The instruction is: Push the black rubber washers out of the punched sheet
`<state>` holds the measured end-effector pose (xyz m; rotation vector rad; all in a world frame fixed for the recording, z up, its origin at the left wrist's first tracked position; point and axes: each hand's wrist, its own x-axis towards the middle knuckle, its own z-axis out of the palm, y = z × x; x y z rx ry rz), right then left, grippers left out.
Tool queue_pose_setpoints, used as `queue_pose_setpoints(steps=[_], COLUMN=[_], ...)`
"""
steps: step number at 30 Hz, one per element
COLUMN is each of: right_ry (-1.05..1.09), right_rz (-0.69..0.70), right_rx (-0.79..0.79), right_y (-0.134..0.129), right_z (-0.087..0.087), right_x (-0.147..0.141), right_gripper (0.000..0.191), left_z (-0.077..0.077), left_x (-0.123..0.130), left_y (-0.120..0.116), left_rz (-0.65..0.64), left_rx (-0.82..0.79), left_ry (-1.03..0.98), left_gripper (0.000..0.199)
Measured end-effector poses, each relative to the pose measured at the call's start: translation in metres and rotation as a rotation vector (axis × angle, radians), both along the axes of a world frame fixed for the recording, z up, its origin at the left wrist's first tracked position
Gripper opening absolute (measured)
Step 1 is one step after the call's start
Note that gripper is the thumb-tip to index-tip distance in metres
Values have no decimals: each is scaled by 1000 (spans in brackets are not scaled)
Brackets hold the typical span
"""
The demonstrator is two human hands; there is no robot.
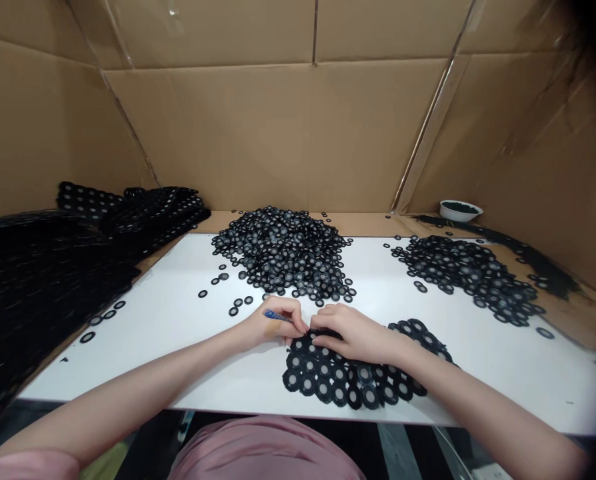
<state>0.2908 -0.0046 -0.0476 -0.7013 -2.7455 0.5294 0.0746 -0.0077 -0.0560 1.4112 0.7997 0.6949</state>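
Observation:
My left hand [273,323] is shut on a slim blue pen [277,316], with its tip hidden among my fingers. My right hand [353,333] rests on the top edge of a single-layer patch of overlapping black rings [338,383] with grey mesh centres. Its fingertips press on the rings and nearly meet my left fingers. Both hands sit at the near middle of a white board [128,363]. A large heap of the same rings [283,253] lies just beyond them.
A second heap of rings [471,277] lies on the right, and loose rings are scattered nearby. Stacked black punched sheets [53,280] cover the left side. A white bowl [461,211] stands at the back right, and cardboard walls [278,127] enclose the area.

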Motion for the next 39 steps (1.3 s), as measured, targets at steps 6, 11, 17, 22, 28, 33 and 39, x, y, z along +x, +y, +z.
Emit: queue_pose_setpoints(steps=[6,11,17,22,28,33,39], right_ry=[26,58,124,167,181,180,195], right_rz=[-7,-31,-100,-197,-182,-147,-178], right_rx=[-40,-115,-206,-226,-208,-203,-263], right_y=[2,4,6,10,14,13,10], right_z=[-1,0,-3,-11,-14,-13,-9], right_x=[0,2,3,3,3,3,3], right_gripper=[14,21,23,35,42,41,35], left_z=[-1,1,5,7,6,5,8], left_x=[1,2,2,2,1,1,1], left_y=[-3,-6,-7,-8,-8,-8,-9], left_rz=[-13,72,148,181,184,178,186], left_rx=[95,134,173,227,227,221,283], left_ry=[-16,-28,-45,-24,-12,-1,-72], left_gripper=[14,16,15,15,15,15,14])
